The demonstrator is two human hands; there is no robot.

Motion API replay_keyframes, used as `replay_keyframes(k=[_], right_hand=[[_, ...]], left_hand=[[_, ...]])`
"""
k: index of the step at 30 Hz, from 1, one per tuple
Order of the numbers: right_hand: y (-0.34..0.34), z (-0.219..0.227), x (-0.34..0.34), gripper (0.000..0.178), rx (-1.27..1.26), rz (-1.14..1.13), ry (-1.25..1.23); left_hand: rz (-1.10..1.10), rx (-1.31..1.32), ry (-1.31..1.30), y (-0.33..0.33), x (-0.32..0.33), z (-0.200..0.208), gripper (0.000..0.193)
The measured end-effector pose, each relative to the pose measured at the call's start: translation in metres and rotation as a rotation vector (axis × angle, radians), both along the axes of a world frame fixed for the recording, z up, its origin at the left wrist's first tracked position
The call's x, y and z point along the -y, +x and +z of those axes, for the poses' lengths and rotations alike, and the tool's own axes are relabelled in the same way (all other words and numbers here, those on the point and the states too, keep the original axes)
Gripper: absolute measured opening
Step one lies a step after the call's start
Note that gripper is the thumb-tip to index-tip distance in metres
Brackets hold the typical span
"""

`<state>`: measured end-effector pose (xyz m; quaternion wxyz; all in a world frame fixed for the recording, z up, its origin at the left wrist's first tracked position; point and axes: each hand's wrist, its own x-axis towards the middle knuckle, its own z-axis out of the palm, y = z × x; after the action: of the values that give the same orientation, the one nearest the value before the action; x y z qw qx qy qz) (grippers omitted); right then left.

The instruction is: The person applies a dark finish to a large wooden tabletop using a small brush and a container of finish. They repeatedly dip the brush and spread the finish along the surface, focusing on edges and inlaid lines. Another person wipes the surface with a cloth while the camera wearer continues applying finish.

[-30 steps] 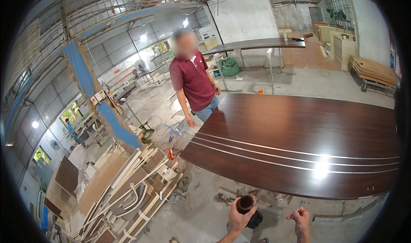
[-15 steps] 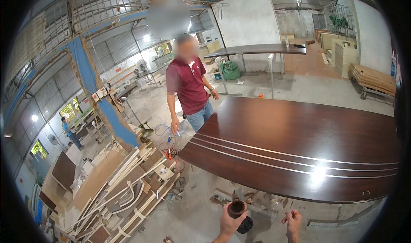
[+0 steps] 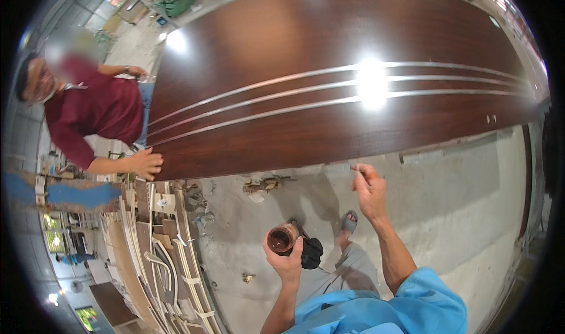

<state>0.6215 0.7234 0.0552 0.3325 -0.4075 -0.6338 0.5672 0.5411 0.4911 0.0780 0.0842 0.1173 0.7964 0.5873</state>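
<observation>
My left hand (image 3: 286,266) is wrapped round a cup (image 3: 282,238) with dark brown liquid in it. A black, soft-looking object (image 3: 313,254) shows beside the cup; I cannot tell what it is or whether my hand touches it. My right hand (image 3: 371,194) is raised near the front edge of a dark brown wooden panel (image 3: 282,46), its fingers curled and pinched together. Whatever those fingers hold, if anything, is too small to make out. Three silvery strips (image 3: 294,91) run along the glossy panel. Two small fittings (image 3: 491,119) sit near its right end.
At the panel's left end a person in a maroon shirt (image 3: 103,107) rests a hand (image 3: 146,164) on its corner. Wood offcuts and strips (image 3: 162,263) are piled at the left. Scraps (image 3: 262,185) lie on the concrete floor. My sandalled foot (image 3: 348,223) stands below the panel.
My view has tilted down and turned, so the panel now lies nearer and higher. The person in maroon has bent over and put a hand on its corner. My right hand is nearer the edge.
</observation>
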Motion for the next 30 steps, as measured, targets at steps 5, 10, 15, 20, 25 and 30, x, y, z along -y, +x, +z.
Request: replay_keyframes(k=[5, 10, 15, 20, 25, 30], right_hand=[[-0.037, -0.050, 0.035, 0.021, 0.035, -0.011, 0.039], [-0.046, -0.076, 0.053, 0.020, 0.037, -0.145, 0.076], [-0.061, -0.081, 0.060, 0.020, 0.053, -0.195, 0.091], [-0.092, -0.088, 0.078, 0.019, 0.093, -0.143, 0.156], [-0.102, -0.095, 0.084, 0.017, 0.045, -0.047, 0.255], [-0.068, -0.093, 0.061, 0.017, 0.167, -0.232, 0.172]], left_hand=[[-0.049, 0.110, -0.036, -0.029, 0.012, -0.053, 0.079], [-0.104, 0.110, -0.105, -0.049, 0.039, -0.082, 0.078], [-0.128, 0.117, -0.096, -0.059, 0.054, -0.094, 0.078], [-0.143, 0.164, -0.132, -0.061, 0.062, -0.107, 0.078], [-0.166, 0.175, -0.174, -0.057, 0.062, -0.113, 0.078], [-0.159, 0.226, -0.149, -0.052, 0.059, -0.113, 0.075]])
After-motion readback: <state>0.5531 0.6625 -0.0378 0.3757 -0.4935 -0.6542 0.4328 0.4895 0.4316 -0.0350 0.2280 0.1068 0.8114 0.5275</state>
